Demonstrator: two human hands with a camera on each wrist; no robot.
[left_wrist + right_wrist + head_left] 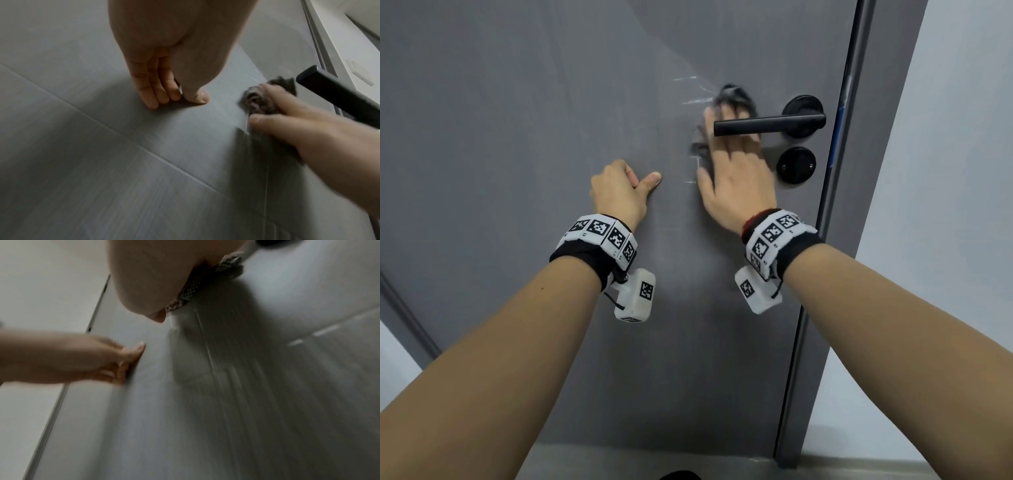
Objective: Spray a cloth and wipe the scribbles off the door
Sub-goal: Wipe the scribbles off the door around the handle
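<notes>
Cloth is under your right hand, pressed flat against the grey door, just behind the black lever handle. Your fingers are stretched out straight over the cloth and they pass behind the lever; the dark, fluffy edge of the cloth shows above your fingertips, close to the round base of the handle. In the left wrist view the cloth looks bunched under the fingers, beside the free end of the handle. The picture of this hand is blurred.

Faint white scribbles are on the door just beside the cloth, on the side away from the handle's base, with a few more marks lower, near your thumb.

Your left hand is against the door farther from the handle than the right hand. Its fingers are curled in and hold nothing, and the thumb points toward the right hand. Below the handle sits a round black lock plate.
</notes>
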